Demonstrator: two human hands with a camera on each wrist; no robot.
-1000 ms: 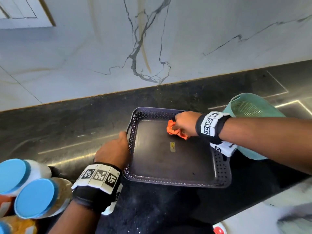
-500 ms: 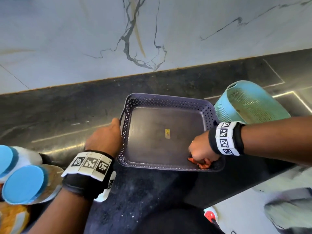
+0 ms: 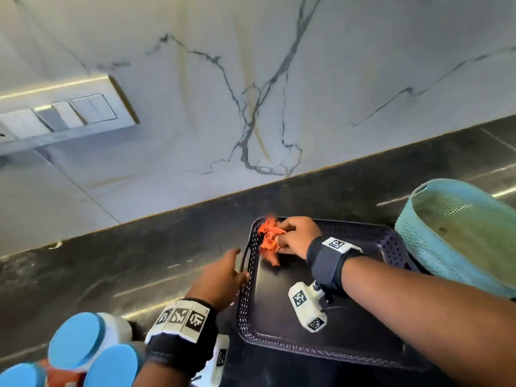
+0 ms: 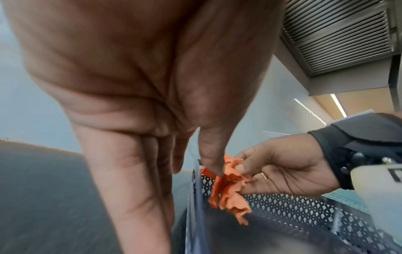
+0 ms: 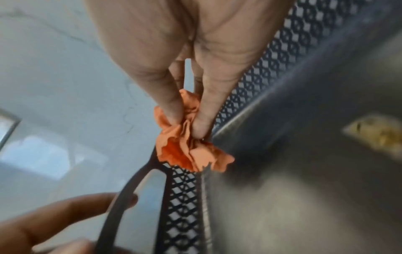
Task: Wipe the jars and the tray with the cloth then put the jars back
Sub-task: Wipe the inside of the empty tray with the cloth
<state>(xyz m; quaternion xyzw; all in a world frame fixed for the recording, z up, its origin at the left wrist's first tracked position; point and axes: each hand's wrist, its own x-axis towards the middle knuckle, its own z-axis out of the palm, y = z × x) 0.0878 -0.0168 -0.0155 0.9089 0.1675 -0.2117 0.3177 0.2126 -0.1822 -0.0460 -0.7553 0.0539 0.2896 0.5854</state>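
Observation:
A dark perforated tray [image 3: 279,325] lies on the black counter. My right hand [image 3: 282,237] pinches a crumpled orange cloth [image 3: 268,238] against the tray's far left corner, by the handle loop. The right wrist view shows thumb and fingers of that hand [image 5: 187,120] squeezing the cloth [image 5: 189,151] at the mesh wall of the tray [image 5: 282,189]. My left hand [image 3: 223,275] rests against the tray's left rim with its fingers [image 4: 135,180] straight; in that view the cloth [image 4: 226,194] hangs over the rim. Jars with blue lids [image 3: 75,339] stand at the bottom left, outside the tray.
A teal mesh basket [image 3: 460,233] leans against the tray's right end. A marble wall with a switch panel [image 3: 64,110] rises behind the counter [image 3: 125,261]. A yellow sticker [image 5: 374,135] sits on the tray floor.
My right hand carried the cloth from the tray's near right corner to its far left corner. The left hand stayed at the left rim. The head view tilted up.

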